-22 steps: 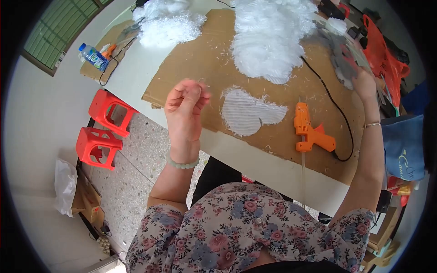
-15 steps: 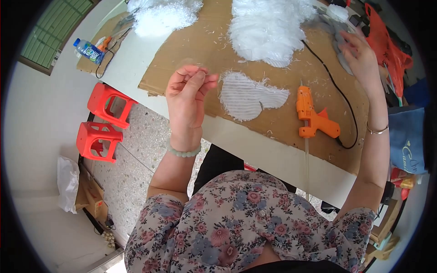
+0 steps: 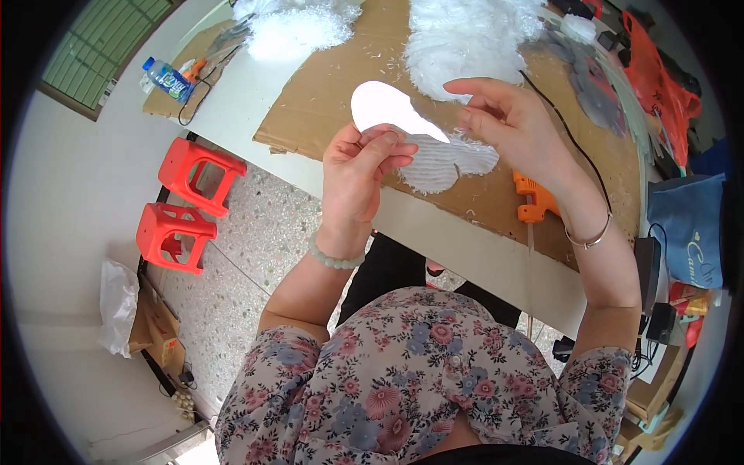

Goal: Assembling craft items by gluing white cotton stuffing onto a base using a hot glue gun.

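Between the thumb and fingers of my left hand is a flat, smooth white cut-out, rounded at one end and tapering to a point at the other. My right hand hovers just beyond the pointed tip, thumb and forefinger apart, with nothing visible in it. Below both hands, a ribbed white fabric piece with frayed edges lies on the brown cardboard, partly covered by the cut-out. An orange glue gun rests under my right wrist, which hides part of it.
Fluffy white fringed material is heaped at the back, with another pile to its left. Grey flat pieces and a red plastic bag are at the right. A black cord crosses the cardboard. Red stools stand left.
My right hand has come back from the grey pieces at the far right toward my left hand. The white cut-out is now in my left hand, which was pinched before. The view shifted slightly.
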Tool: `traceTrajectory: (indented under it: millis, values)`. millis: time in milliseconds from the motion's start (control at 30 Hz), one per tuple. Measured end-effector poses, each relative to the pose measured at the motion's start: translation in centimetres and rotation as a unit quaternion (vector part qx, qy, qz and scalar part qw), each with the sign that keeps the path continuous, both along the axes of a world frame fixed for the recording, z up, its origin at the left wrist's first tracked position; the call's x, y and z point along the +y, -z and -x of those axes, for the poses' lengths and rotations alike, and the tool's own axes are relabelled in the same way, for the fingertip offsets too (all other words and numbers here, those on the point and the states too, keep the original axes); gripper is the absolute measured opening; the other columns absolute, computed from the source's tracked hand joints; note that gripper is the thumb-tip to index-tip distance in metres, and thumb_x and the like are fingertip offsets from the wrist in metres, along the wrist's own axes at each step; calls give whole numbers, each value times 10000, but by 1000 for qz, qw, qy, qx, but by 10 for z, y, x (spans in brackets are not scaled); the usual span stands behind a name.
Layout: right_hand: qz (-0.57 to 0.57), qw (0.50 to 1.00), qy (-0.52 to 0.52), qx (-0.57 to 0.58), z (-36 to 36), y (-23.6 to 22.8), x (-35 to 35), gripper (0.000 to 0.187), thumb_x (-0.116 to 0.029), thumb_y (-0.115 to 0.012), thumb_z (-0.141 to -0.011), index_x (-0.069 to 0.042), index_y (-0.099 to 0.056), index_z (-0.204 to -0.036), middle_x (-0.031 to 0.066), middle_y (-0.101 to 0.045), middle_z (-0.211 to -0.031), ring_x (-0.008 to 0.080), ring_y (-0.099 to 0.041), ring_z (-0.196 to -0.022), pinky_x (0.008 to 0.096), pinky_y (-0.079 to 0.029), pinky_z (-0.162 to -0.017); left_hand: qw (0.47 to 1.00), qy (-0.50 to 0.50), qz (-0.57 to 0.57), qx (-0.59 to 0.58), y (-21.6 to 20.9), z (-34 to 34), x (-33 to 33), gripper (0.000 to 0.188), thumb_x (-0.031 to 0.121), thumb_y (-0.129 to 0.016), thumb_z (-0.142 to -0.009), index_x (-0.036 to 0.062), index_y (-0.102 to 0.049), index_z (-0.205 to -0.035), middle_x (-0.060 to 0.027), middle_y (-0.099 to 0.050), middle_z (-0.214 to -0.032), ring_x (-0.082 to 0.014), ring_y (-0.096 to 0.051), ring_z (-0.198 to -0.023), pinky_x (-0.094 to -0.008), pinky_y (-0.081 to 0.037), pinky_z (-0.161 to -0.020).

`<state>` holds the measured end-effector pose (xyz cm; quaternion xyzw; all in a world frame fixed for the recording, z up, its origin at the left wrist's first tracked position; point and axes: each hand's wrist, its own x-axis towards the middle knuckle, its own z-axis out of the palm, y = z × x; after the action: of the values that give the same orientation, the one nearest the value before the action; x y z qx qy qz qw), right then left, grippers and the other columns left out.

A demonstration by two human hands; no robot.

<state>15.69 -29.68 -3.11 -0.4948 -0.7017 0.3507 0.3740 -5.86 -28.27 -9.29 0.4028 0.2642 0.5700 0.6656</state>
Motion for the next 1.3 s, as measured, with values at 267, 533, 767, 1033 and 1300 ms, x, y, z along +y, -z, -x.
traceTrajectory:
  millis: [267,533,767,1033,1300]
  values:
    - [16,999,-32,10,3,-21,-8,332,-56,-563,-879,-24,-587,-1208,-23,-531,-782,54,-508,-743,211,-430,-692,995,-60,-20,73,-6,21,-1,143,97,-557,-936,1,-628,-1014,-45,-639,-760,-110,-598,-667,-242,-498,-626]
    - [-151,987,50,-37,-20,-19,-16,267,-19,-529,-898,-36,-631,-1145,36,-618,-958,108,-565,-826,249,-450,-736,987,-116,-65,92,-9,24,10,188,70,-574,-924,11,-600,-1101,-34,-619,-719,-92,-557,-628,-233,-455,-585]
    - [-298,903,-39,-307,-39,1,-32,224,-3,-600,-795,1,-649,-1013,96,-599,-1010,263,-564,-910,339,-468,-789,970,-145,-93,170,1,41,11,136,84,-588,-925,-9,-649,-1002,-27,-613,-716,-92,-536,-629,-231,-439,-589]
    - [-245,889,-33,-386,-21,40,-48,355,-106,-741,-686,-26,-649,-1019,76,-585,-1029,254,-517,-966,377,-426,-831,962,-94,-83,242,6,18,1,143,90,-609,-915,-15,-661,-997,-24,-611,-716,-78,-531,-628,-221,-438,-595]
    - [-195,882,-59,-424,-31,20,-62,305,-110,-738,-683,-24,-670,-969,70,-591,-996,252,-513,-970,374,-415,-857,946,-84,-37,309,4,-7,1,134,87,-611,-904,-7,-676,-974,-23,-641,-726,-50,-553,-621,-186,-430,-541]
